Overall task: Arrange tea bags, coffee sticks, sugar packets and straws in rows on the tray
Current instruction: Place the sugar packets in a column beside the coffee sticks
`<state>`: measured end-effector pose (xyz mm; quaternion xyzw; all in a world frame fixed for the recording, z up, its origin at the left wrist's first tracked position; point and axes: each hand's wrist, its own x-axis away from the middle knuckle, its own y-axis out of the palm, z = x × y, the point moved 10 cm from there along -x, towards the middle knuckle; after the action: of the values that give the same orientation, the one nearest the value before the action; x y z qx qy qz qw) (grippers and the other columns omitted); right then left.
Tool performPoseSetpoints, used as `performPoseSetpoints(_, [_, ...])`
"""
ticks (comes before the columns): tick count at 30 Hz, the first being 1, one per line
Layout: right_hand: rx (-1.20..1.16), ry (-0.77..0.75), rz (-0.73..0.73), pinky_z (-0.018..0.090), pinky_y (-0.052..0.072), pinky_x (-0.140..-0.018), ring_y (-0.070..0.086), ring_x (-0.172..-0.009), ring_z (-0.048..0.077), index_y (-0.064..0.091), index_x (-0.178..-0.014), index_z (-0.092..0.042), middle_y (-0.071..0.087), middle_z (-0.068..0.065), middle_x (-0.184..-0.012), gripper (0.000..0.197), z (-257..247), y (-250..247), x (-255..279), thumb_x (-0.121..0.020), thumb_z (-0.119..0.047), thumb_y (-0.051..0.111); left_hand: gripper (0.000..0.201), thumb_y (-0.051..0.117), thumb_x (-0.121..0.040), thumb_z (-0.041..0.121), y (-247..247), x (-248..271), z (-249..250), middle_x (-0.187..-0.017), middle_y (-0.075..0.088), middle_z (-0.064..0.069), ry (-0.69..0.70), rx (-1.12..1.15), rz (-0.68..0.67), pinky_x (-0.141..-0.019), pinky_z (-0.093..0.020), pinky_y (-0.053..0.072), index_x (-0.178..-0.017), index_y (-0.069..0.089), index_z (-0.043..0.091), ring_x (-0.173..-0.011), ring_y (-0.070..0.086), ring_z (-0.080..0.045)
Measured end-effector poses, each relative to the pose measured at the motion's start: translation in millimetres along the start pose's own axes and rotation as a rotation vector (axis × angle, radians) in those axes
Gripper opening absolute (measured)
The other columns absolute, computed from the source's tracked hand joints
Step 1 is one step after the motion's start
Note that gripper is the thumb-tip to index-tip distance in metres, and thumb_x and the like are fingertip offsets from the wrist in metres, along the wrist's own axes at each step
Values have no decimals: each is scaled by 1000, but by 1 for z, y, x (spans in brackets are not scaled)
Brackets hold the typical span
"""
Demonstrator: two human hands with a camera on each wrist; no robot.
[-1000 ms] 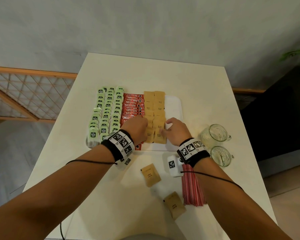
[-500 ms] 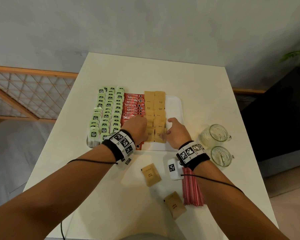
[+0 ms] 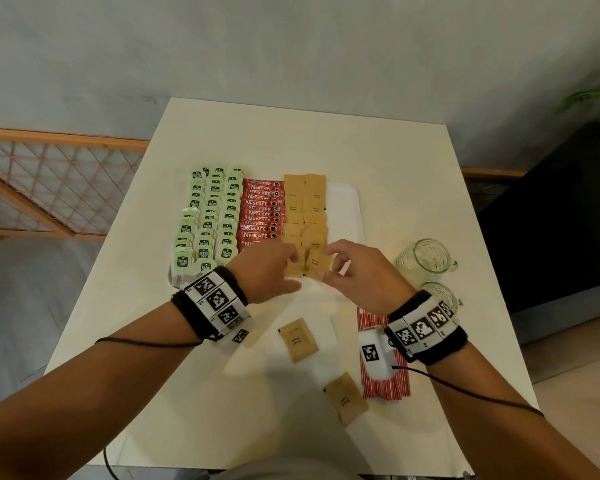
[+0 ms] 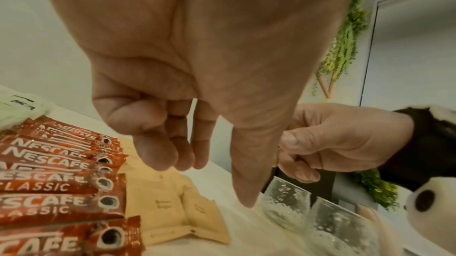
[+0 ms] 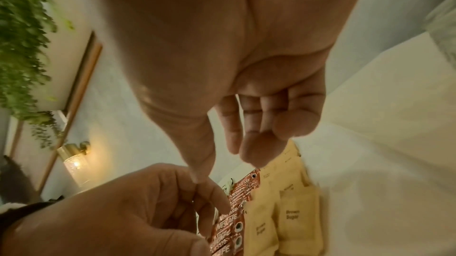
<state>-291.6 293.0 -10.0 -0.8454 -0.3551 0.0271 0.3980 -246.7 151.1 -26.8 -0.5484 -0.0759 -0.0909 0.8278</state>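
Observation:
On the white tray (image 3: 343, 209) lie rows of green tea bags (image 3: 208, 216), red coffee sticks (image 3: 260, 213) and two rows of brown sugar packets (image 3: 305, 209). Both hands hover just above the near end of the sugar rows (image 4: 172, 211). My left hand (image 3: 284, 268) has loosely curled fingers and holds nothing (image 4: 207, 178). My right hand (image 3: 333, 261) is loosely curled too, thumb and fingers apart over the packets (image 5: 291, 217), empty (image 5: 224, 164). Two loose sugar packets (image 3: 298, 339) (image 3: 346, 396) lie on the table near me. Red-striped straws (image 3: 383, 382) lie under my right wrist.
Two glass mugs (image 3: 426, 256) (image 3: 439, 301) stand right of the tray, close to my right hand. The tray's right strip is bare. A wooden lattice rail (image 3: 49, 188) runs left of the white table (image 3: 291, 140); a dark cabinet is at the right.
Both hands have lifted off the near sugar packets, where they were pressing, and their fingers have curled loosely. The rows on the tray stay in place.

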Motion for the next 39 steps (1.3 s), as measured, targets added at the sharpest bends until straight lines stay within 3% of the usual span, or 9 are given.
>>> performPoseSetpoints(4, [125,-58,-119,23,40,-67,52,-66,2,61,-109,-32,58,-11,-94,25,-3,11,32,-90,-42,73,49,74,-82,51,13,26,17,-95,57,11,57,10,-48,-70,-23,43,-121,60,25,-81,54,-7])
performPoseSetpoints(12, [302,-83,-378,25,38,-73,44,-73,-8,61,-125,-33,55,-13,-111,48,16,63,85,-83,-51,76,56,68,-83,55,61,66,30,-116,57,7,16,-47,-151,-80,-27,49,-129,55,27,-95,60,-12])
performPoseSetpoints(17, [417,-50,-477,32,46,-79,56,-92,13,58,-130,-30,50,-8,-120,52,29,87,105,-84,-46,74,61,65,-83,58,77,71,35,-117,55,3,-23,-122,-135,-76,-32,51,-131,49,24,-93,62,-19])
performPoseSetpoints(21, [526,-65,-500,31,42,-71,58,-90,18,56,-128,-26,49,-7,-121,49,32,101,112,-84,-30,75,63,68,-82,58,81,69,32,-118,55,1,-84,-136,-125,-76,-33,50,-130,48,22,-95,61,-21])
performPoseSetpoints(24, [560,-73,-443,34,46,-71,61,-88,22,57,-125,-24,50,-4,-120,45,31,100,109,-85,-34,73,63,74,-79,54,83,68,30,-116,55,0,-115,-111,-143,-78,-33,51,-127,50,20,-94,60,-21])
performPoseSetpoints(28, [549,-82,-381,33,42,-68,61,-88,25,59,-124,-21,52,-2,-117,47,29,95,99,-86,-45,72,59,81,-74,50,83,66,27,-111,53,0,-147,-118,-170,-80,-34,52,-117,54,19,-91,56,-20])
performPoseSetpoints(33, [537,-73,-384,39,52,-75,62,-90,26,55,-130,-21,49,-1,-122,68,29,100,100,-75,-52,80,48,81,-77,41,89,66,25,-100,61,1,-139,-56,-210,-77,-32,52,-107,51,20,-86,59,-19])
performPoseSetpoints(37, [561,-86,-384,37,51,-73,61,-87,26,61,-117,-18,47,0,-117,53,27,103,97,-79,-51,79,22,72,-81,26,95,67,24,-86,60,2,-123,66,-255,-68,-27,45,-87,53,19,-80,57,-18])
performPoseSetpoints(39, [552,-94,-383,37,50,-72,61,-88,26,62,-112,-18,49,0,-114,47,25,103,94,-81,-50,77,24,65,-82,18,93,68,25,-75,53,4,-128,123,-261,-62,-26,39,-71,45,20,-70,50,-15])
